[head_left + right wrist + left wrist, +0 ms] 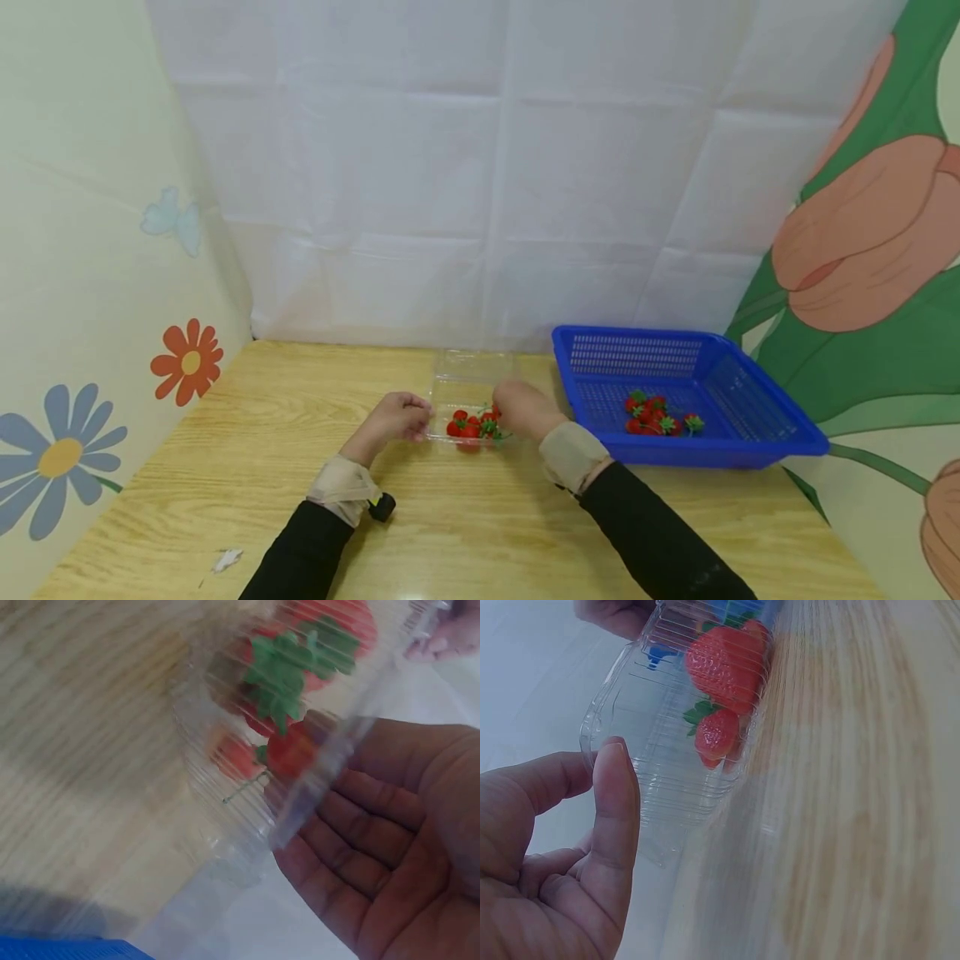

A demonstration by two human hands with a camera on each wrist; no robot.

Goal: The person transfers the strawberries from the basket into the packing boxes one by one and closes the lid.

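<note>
Pinching the rim of the clear plastic clamshell box (pixel 656 761) between thumb and forefinger of the left hand (pixel 397 417)! Reaching inside the opposite end with the right hand (pixel 523 408), too blurred to tell whether pinching the small red fruit (pixel 289 754) at its fingertips. Between both hands, down in the box: red strawberries (pixel 469 431). Just right of the right hand: more strawberries (pixel 653 427) in a blue plastic basket (pixel 712 453). Beyond both: creased white cloth (pixel 412 167).

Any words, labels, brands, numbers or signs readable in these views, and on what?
No text is readable in any view.
Clear container: faint marks at its edge, too blurred to tell lettering from ridges.
Blue basket: no text visible.
</note>
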